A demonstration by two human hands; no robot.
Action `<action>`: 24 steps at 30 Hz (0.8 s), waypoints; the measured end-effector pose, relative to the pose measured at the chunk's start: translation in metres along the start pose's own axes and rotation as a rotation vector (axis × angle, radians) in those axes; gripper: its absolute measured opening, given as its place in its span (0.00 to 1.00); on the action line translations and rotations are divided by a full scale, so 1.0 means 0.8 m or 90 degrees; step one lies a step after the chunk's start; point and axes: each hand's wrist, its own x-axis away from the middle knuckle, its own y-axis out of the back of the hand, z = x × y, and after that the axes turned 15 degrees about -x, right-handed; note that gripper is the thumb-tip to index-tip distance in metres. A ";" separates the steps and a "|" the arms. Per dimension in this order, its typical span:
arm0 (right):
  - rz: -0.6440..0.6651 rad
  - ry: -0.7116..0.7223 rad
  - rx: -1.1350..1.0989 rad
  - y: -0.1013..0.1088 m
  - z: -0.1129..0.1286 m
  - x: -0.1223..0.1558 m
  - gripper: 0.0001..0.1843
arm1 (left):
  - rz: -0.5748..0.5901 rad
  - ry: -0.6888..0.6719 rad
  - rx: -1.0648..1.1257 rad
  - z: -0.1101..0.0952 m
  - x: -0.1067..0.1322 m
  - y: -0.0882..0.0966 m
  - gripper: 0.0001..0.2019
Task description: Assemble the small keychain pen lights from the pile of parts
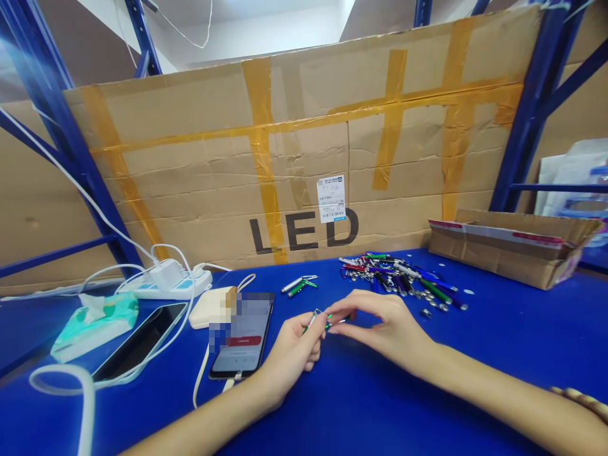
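Observation:
My left hand [297, 345] is closed round a small piece with a silver metal end [311, 318], a thin ring at its top. Close against it, the thumb and fingers of my right hand [387, 326] pinch a small green part [329, 318], mostly covered by the fingertips. Whether the two parts are joined cannot be made out. Just beyond my hands lie a silver tube [291, 285] and a green tube [297, 289] with clips, like keychain flashlights. Farther right spreads a pile of coloured tubes [403, 278] with loose silver caps [426, 313] around it.
A phone [242, 354] on a cable and a cream power bank [209, 307] lie left of my hands. Beyond are another phone [140, 342], a tissue pack [97, 326] and a power strip [166, 286]. An open cardboard box [503, 250] stands back right, before a cardboard wall [213, 190].

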 end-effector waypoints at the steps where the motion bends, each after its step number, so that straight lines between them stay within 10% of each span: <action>1: 0.008 0.014 0.019 0.001 0.000 -0.001 0.08 | -0.018 -0.004 -0.013 0.001 -0.001 0.000 0.25; 11: 0.186 -0.017 0.182 0.015 -0.005 0.003 0.18 | -0.105 -0.107 -0.182 0.006 -0.001 0.002 0.17; 24: 0.176 -0.020 0.161 0.010 -0.021 0.007 0.15 | -0.198 -0.185 -0.249 -0.003 0.010 0.001 0.14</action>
